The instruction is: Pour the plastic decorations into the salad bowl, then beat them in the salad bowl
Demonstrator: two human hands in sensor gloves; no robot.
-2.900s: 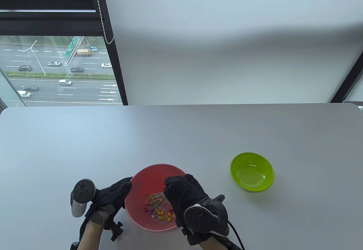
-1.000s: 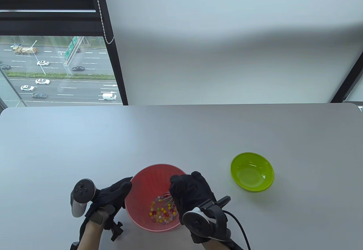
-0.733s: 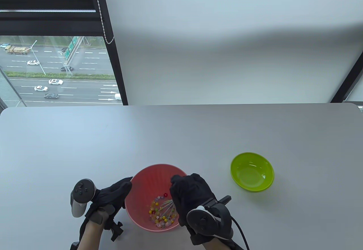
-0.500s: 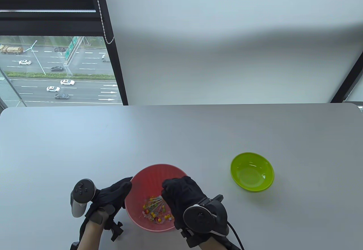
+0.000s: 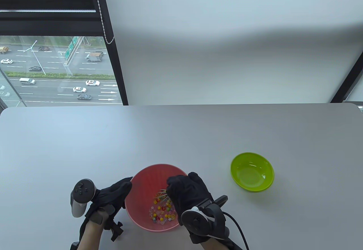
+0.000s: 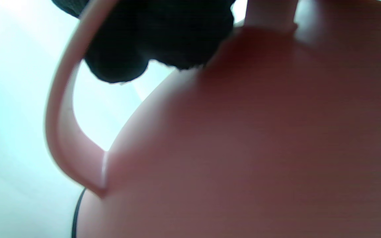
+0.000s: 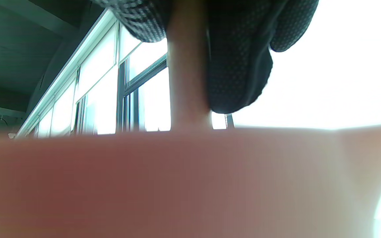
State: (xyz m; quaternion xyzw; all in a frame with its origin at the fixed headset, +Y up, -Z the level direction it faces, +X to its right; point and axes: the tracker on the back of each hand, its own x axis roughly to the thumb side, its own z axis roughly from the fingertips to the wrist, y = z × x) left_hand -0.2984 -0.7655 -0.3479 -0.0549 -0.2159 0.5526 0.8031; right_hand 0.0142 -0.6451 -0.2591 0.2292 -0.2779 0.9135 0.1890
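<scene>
A pink salad bowl stands near the table's front edge, with several small coloured plastic decorations scattered on its bottom. My right hand hovers over the bowl's right side and grips a whisk by its handle. The whisk's wires reach down among the decorations. My left hand holds the bowl's left rim; in the left wrist view its fingers curl over the rim. The whisk's head is partly hidden by my right hand.
An empty lime-green bowl sits to the right of the pink bowl. The grey table stretches back to a window and a white wall. A black cable trails from my right wrist.
My right hand has swung the whisk around inside the bowl, lately back toward the right. The decorations have shifted toward the bowl's near right. The left hand and bowl have stayed still.
</scene>
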